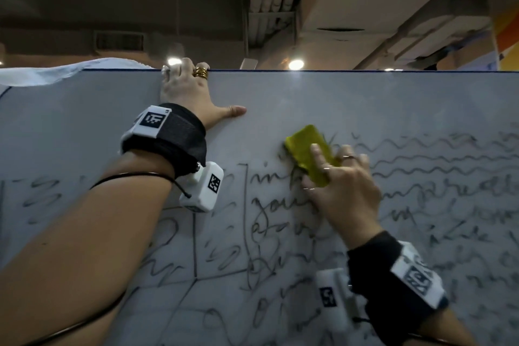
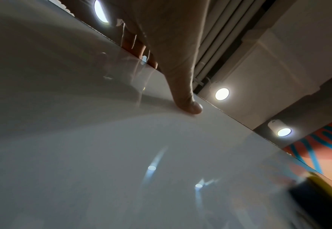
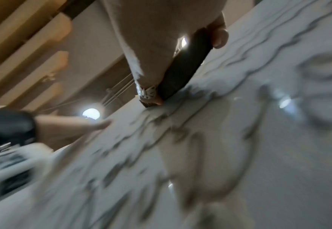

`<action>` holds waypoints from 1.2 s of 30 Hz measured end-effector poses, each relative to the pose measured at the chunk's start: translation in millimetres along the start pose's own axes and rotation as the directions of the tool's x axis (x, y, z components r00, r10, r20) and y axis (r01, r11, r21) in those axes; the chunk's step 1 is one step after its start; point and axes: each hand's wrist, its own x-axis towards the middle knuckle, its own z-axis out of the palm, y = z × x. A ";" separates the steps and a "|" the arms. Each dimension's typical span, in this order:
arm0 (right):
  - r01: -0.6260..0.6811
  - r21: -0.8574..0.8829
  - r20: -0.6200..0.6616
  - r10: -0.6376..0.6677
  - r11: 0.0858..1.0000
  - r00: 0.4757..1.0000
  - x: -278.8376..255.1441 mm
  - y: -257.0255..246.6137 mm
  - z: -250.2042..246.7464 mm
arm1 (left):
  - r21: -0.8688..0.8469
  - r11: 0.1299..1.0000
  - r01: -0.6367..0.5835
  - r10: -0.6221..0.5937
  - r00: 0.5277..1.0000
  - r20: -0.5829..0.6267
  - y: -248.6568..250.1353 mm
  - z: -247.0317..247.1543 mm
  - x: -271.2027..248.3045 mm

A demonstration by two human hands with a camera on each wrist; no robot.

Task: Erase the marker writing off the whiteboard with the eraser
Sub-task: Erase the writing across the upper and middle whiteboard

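Note:
A whiteboard [image 1: 365, 104] fills the head view, its upper band wiped pale and the rest covered in black marker writing [image 1: 438, 194]. My right hand [image 1: 341, 191] grips a yellow eraser [image 1: 304, 152] and presses it flat on the board at the top left of the writing. In the right wrist view the eraser's dark felt [image 3: 184, 68] meets the board among blurred scribbles. My left hand [image 1: 186, 87] hooks its fingers over the board's top edge [image 1: 337, 70], thumb [image 1: 234, 112] lying flat on the surface. The left wrist view shows that thumb [image 2: 188, 102] on the bare board [image 2: 122, 155].
A white cloth [image 1: 56, 73] hangs over the board's top left corner. Ceiling lights [image 1: 295, 64] and ducts show above the edge. A box and line sketch [image 1: 193, 247] sits on the board's lower left. An orange and blue wall [image 1: 508, 36] stands at far right.

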 end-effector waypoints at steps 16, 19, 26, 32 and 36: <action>-0.112 0.029 -0.024 0.112 0.993 0.993 0.0 19.9 0.4 | -0.087 0.995 0.051 -0.055 0.998 -0.045 -2.6 2.0 1.4; -0.332 0.137 -0.070 0.344 0.933 0.936 0.7 51.6 -1.8 | -0.073 0.995 0.064 -0.065 0.998 -0.020 0.8 -0.1 0.9; -0.051 0.058 0.072 0.046 0.997 0.996 -3.5 -34.2 1.5 | -0.091 0.992 0.083 -0.085 0.996 -0.012 3.2 1.4 -0.1; -0.160 0.007 0.010 0.160 0.987 0.987 -6.9 31.9 -5.9 | -0.101 0.993 0.069 -0.072 0.997 -0.026 0.5 -2.6 -4.1; -0.360 0.152 -0.065 0.373 0.920 0.926 -1.7 54.9 -5.9 | -0.078 0.994 0.081 -0.082 0.997 -0.007 4.1 -3.2 -0.3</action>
